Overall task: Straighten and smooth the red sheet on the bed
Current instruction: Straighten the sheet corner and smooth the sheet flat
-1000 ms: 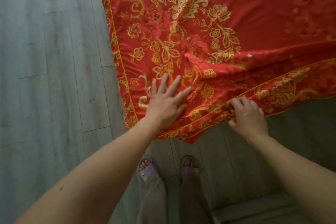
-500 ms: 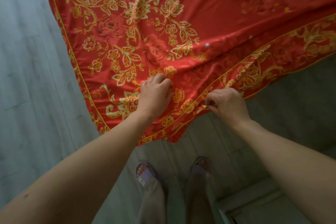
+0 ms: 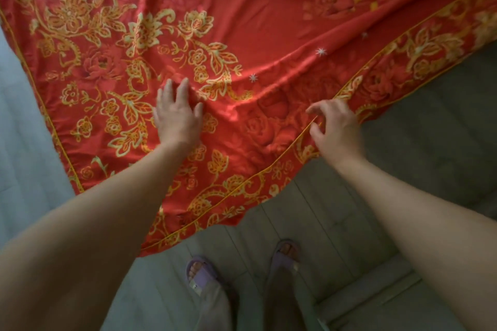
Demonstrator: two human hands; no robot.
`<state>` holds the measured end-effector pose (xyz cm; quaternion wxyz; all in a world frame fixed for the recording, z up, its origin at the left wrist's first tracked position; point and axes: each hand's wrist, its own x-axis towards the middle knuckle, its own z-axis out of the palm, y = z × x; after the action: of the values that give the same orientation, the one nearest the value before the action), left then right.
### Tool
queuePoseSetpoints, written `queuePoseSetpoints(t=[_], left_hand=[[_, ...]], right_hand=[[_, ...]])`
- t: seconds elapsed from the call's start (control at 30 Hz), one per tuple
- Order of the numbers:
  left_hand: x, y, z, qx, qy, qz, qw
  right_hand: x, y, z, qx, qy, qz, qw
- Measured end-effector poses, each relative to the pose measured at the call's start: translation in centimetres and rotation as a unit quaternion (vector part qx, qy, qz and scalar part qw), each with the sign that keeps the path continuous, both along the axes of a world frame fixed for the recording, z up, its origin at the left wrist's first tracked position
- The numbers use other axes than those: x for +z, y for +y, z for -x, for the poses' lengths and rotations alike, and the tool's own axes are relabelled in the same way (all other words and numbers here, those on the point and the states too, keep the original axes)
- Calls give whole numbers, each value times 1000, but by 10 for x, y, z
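Note:
The red sheet, printed with gold flowers and edged in yellow piping, covers the bed corner and hangs down toward the floor. My left hand lies flat on it, palm down, fingers slightly spread, just left of a soft crease. My right hand hovers at the hanging border. Its thumb and forefinger are apart on either side of the yellow piping and do not pinch it. Shallow folds run across the cloth between and above both hands.
Grey plank floor lies below the bed corner. My two feet in lilac sandals stand close to the hanging hem. A pale strip of floor shows at the left of the sheet.
My left hand went from fingers curled to flat and slid farther up the sheet. My right hand opened its pinch on the piped border. The view moved closer over the bed corner.

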<state>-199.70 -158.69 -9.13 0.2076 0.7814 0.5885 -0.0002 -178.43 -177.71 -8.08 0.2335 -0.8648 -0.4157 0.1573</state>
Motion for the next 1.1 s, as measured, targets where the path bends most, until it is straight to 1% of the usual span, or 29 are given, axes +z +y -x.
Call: queuePoseSetpoints(t=[0.03,0.07,0.1,0.17,0.23,0.27,0.3,0.33,0.4,0.47,0.5,0.53,0.63,0.7,0.83,0.9,1.1], left_hand=[[-4,-3,-15,37,14,21,999],[-8,-11,-31,36,37,25,998],[-11,-26,-51,-1,52,16,999],[-14,-68,-86,-136,34,0,990],[-12,-114,-115,-294,1,0,956],[-9,-127,-124,-352,-9,6,936],[-3,-129,-136,-384,-26,20,923],[1,-121,-143,-389,-49,33,919],[9,-93,-153,-351,-81,11,933],[20,-61,-163,-286,-72,-50,954],[26,-48,-173,-259,-61,-60,962],[29,-40,-182,-247,-60,-47,966],[33,-36,-222,-268,-77,24,960],[30,-39,-249,-298,-95,41,949],[26,-40,-304,-327,-104,84,936],[29,-35,-328,-316,-98,102,938],[33,-17,-390,-326,-62,137,933]], right_hand=[[-3,1,-15,-40,-2,6,999],[-5,1,-28,-67,-9,21,997],[-9,-3,-41,-82,-22,43,995],[-13,-12,-61,-95,-37,75,992],[-12,-25,-76,-97,-20,81,992],[-11,-30,-82,-86,-6,85,993],[-6,-36,-91,-73,9,88,993],[-3,-40,-97,-55,22,94,994],[3,-43,-109,-24,30,105,994],[9,-43,-125,-26,29,104,994],[12,-42,-134,-41,32,97,994],[13,-41,-140,-60,39,90,993],[12,-38,-158,-129,75,77,986],[10,-34,-172,-143,81,86,983],[16,-21,-217,-97,46,115,988],[22,-12,-245,-81,35,135,987],[29,3,-318,-62,56,215,973]])
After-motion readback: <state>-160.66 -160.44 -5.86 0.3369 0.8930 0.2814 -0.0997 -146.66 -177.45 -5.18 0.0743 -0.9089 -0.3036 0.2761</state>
